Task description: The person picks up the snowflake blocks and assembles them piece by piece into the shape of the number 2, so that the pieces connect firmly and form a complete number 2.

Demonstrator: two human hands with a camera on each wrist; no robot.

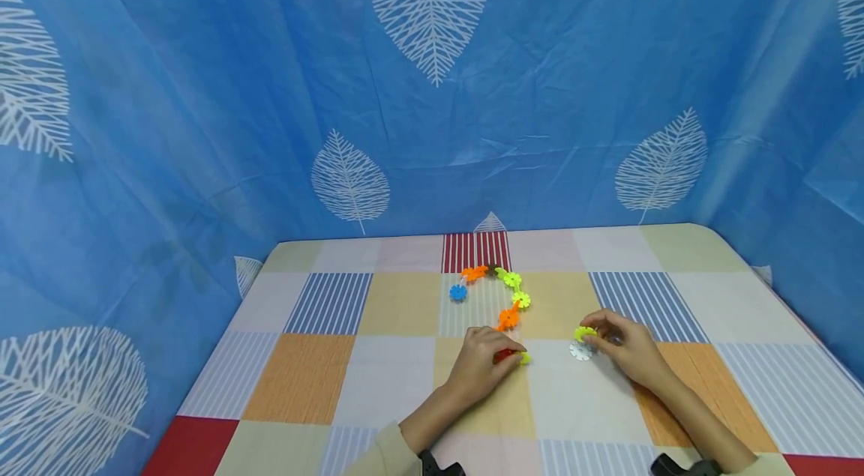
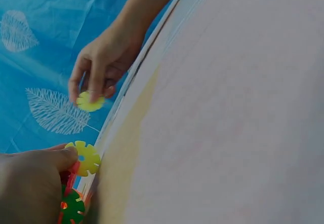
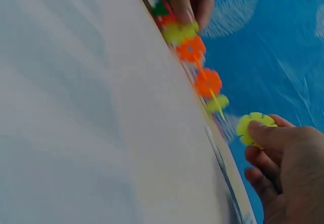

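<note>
A chain of notched plastic snowflake discs curves over the table, from a blue disc (image 1: 458,292) through orange and yellow-green ones toward my left hand (image 1: 482,365). My left hand pinches a red snowflake disc (image 1: 502,356) at the near end. A yellow snowflake disc (image 2: 88,159) sticks out past its thumb, and a green disc (image 2: 73,207) shows beneath the hand. Off to the right, my right hand (image 1: 624,347) pinches another yellow snowflake disc (image 3: 252,127) between thumb and fingers. Just below that disc in the head view appears a whitish disc (image 1: 580,351).
A patchwork-patterned cloth (image 1: 398,371) covers the table. Blue curtains (image 1: 540,86) with white leaf prints hang behind it and at both sides. An orange disc (image 1: 509,318) of the chain lies just beyond my left hand.
</note>
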